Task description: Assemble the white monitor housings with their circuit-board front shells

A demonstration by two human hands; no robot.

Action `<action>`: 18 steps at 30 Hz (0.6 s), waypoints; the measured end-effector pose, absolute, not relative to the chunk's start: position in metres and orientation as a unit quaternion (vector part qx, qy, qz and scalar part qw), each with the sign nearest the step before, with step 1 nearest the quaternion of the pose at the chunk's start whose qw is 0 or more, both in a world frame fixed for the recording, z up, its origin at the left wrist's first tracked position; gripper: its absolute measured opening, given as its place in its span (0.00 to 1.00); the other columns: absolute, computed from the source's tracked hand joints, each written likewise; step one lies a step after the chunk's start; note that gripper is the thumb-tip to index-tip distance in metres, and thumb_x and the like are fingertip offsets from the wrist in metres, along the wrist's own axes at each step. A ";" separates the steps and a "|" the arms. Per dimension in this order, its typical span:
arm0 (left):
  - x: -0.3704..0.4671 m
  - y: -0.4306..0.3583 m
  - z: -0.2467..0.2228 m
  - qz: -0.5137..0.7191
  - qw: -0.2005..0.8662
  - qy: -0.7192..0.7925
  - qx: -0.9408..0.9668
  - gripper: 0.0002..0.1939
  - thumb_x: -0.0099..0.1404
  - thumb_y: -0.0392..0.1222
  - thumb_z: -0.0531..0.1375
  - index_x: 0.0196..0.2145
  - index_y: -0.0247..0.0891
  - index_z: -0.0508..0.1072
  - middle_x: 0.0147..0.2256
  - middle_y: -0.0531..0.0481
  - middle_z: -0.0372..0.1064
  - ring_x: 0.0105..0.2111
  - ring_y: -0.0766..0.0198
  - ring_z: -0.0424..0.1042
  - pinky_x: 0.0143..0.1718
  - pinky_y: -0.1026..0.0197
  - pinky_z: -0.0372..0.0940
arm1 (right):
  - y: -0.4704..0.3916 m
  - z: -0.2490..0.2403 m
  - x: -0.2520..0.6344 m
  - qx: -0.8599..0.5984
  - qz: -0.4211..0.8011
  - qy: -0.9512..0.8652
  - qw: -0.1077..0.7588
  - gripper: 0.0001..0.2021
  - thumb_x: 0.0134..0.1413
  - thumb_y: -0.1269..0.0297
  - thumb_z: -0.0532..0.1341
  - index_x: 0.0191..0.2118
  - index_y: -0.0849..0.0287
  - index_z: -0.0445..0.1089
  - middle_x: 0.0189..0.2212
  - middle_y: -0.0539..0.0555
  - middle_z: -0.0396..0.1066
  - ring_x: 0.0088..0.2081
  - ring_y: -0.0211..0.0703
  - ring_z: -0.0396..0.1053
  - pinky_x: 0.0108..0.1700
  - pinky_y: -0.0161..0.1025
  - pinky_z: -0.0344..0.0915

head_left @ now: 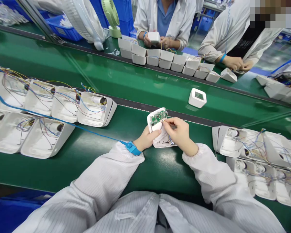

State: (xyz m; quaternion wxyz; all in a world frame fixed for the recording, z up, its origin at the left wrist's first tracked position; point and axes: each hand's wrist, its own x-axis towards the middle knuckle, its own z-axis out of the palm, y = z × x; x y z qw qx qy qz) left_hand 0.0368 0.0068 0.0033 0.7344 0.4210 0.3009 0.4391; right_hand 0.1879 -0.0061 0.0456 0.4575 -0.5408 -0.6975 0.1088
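Observation:
Over the green bench, my left hand (146, 138) grips the left edge of a white plastic housing (157, 141), its thumb lying across the inside. A green circuit board (159, 117) sits at the upper end of that housing, tilted with it. My right hand (178, 131) is closed in a pinch at the board's lower right edge. What its fingertips hold is too small to make out. Some wiring shows at the housing's lower right, partly covered by my right hand. A blue wrist strap (133, 148) with a cord circles my left wrist.
Open white housings with wires (94, 108) stand in rows at left; more housings (232, 142) line the right. A white device with a display (198, 97) lies on the green conveyor (135, 84). Beyond it, two people in white coats handle parts behind a row of housings (152, 60).

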 end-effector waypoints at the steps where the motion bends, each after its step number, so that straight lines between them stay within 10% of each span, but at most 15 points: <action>1: 0.037 0.006 0.003 0.438 0.734 0.304 0.419 0.28 0.51 0.51 0.68 0.47 0.34 0.74 0.43 0.43 0.75 0.44 0.50 0.73 0.49 0.49 0.67 | -0.006 0.046 0.188 -0.541 0.103 -0.699 0.456 0.07 0.57 0.62 0.61 0.31 0.56 0.74 0.28 0.52 0.76 0.29 0.40 0.71 0.34 0.39 0.67; 18: 0.039 0.002 0.003 0.451 0.711 0.301 0.448 0.28 0.54 0.52 0.66 0.50 0.35 0.74 0.47 0.43 0.74 0.48 0.49 0.72 0.53 0.48 0.65 | -0.007 0.048 0.189 -0.551 0.116 -0.700 0.440 0.08 0.59 0.61 0.60 0.30 0.55 0.73 0.27 0.51 0.75 0.29 0.40 0.70 0.35 0.39 0.67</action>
